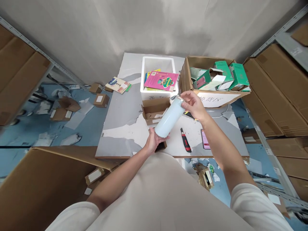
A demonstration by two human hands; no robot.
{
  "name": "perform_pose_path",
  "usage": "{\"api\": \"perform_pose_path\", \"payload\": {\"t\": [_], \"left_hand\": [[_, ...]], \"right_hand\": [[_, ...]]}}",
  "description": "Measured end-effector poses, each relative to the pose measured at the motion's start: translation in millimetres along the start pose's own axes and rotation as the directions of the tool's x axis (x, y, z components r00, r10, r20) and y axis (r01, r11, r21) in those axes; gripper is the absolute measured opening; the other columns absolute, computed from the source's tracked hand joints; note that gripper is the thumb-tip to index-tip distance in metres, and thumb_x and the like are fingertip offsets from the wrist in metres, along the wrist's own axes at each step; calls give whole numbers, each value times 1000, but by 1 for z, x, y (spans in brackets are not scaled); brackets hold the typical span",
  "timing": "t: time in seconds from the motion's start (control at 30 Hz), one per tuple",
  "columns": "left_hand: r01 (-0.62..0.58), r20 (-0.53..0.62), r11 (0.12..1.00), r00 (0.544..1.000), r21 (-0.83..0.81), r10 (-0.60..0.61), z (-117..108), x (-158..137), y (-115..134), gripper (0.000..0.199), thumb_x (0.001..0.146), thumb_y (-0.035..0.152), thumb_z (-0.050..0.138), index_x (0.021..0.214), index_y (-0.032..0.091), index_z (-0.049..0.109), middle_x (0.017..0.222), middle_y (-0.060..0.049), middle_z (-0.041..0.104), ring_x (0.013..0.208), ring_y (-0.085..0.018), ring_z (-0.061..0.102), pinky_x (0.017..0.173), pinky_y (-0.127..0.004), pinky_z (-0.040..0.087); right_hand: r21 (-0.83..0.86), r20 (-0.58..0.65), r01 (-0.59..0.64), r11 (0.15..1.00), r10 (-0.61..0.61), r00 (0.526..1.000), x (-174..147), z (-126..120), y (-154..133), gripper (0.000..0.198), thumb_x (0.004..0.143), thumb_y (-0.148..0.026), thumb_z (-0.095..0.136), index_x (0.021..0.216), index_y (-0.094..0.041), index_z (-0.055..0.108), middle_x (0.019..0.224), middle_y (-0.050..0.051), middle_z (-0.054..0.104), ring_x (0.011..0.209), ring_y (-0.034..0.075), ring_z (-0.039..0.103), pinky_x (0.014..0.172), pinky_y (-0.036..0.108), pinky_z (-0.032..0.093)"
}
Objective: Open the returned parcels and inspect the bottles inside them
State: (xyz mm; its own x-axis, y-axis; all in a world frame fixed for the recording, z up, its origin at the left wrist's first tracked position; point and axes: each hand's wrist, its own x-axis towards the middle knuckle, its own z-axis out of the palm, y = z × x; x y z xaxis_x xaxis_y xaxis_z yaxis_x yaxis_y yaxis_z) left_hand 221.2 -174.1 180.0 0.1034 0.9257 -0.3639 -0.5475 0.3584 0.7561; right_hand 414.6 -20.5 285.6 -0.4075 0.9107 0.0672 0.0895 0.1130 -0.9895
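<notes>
A pale blue cylindrical bottle (169, 118), which looks like a thermos, is held tilted above the table, its top end up and to the right. My left hand (154, 141) is closed around the lower end from below. At the upper end, my right hand (193, 104) grips the rim area with thumb and fingers. Beneath the bottle sits an open brown cardboard box (150, 110), partly hidden by it. A red and black utility knife (185, 141) lies to the right of the bottle, and a phone (205, 139) with a lit pink screen is near my right forearm.
A white foam box (144, 93) holds several books. Beside it, a large carton (185, 77) contains green boxes (238, 75). More books (118, 84) lie at the table's left edge. A big open carton (55, 173) stands front left; shelves with cartons flank both sides. Paper scraps litter the floor.
</notes>
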Motion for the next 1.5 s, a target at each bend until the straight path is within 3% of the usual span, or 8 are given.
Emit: {"api": "perform_pose_path", "payload": {"t": [0.07, 0.17, 0.33, 0.5, 0.7, 1.03, 1.23, 1.5], "left_hand": [[-173, 8, 963, 985, 206, 175, -17, -1, 5, 98, 66, 91, 44, 126, 15, 59, 118, -19, 68, 109, -34, 64, 98, -48, 46], [-339, 110, 684, 928, 646, 356, -46, -9, 8, 99, 53, 75, 75, 132, 19, 57, 140, -17, 53, 133, -38, 45, 114, -50, 28], [-268, 217, 329, 959, 905, 184, -72, -15, -14, 104, 44, 66, 83, 133, 18, 55, 149, -21, 41, 142, -45, 26, 117, -59, 8], [-258, 188, 404, 961, 878, 203, -80, -12, -39, 94, 53, 59, 82, 133, 18, 54, 148, -22, 42, 141, -44, 30, 117, -58, 9], [-264, 175, 491, 959, 830, 221, -88, -12, -41, 86, 46, 54, 86, 121, 19, 61, 138, -19, 53, 138, -45, 35, 116, -60, 6], [-295, 280, 217, 955, 931, 99, -93, -1, -29, 84, 56, 51, 81, 130, 21, 54, 133, -17, 56, 129, -41, 45, 115, -63, 7], [-307, 303, 61, 951, 950, 63, -89, 3, -30, 82, 60, 47, 76, 132, 18, 50, 130, -14, 58, 124, -35, 52, 112, -60, 25], [-345, 314, 211, 935, 915, 165, -97, 0, -37, 72, 58, 38, 77, 124, 17, 55, 122, -12, 62, 111, -29, 61, 99, -41, 48]], "right_hand": [[-34, -84, 38, 999, -41, 996, -10, -5, 2, 53, 68, -59, 76, 107, -30, 55, 105, 4, 64, 81, 19, 61, 51, 26, 47], [-97, -204, 79, 992, -97, 974, -36, -3, 17, 54, 73, -61, 70, 116, -33, 54, 117, 6, 61, 100, 26, 61, 59, 32, 53], [-174, -305, 54, 983, -106, 946, -94, 30, 69, 59, 79, -62, 62, 129, -33, 50, 125, 9, 57, 117, 28, 56, 86, 43, 55], [-268, -200, 8, 963, -64, 978, -134, 44, 87, 69, 76, -55, 69, 138, -33, 48, 120, 9, 55, 108, 25, 59, 86, 42, 55], [-493, 174, 106, 863, -21, 984, -135, 46, 46, 68, 68, -44, 81, 130, -35, 55, 116, 10, 53, 87, 25, 61, 59, 38, 56], [-550, 605, 392, 738, 27, 796, -107, 66, 7, 51, 82, -27, 66, 131, -30, 50, 126, 11, 54, 91, 23, 62, 78, 40, 55], [-576, 742, 597, 558, 51, 669, -91, 100, 66, 51, 75, -20, 73, 123, -16, 54, 126, 15, 58, 108, 28, 57, 86, 41, 50], [-576, 791, 686, 443, 94, 604, -88, 113, 123, 62, 78, -36, 74, 132, -14, 54, 138, 18, 51, 118, 32, 50, 99, 47, 40]]}}
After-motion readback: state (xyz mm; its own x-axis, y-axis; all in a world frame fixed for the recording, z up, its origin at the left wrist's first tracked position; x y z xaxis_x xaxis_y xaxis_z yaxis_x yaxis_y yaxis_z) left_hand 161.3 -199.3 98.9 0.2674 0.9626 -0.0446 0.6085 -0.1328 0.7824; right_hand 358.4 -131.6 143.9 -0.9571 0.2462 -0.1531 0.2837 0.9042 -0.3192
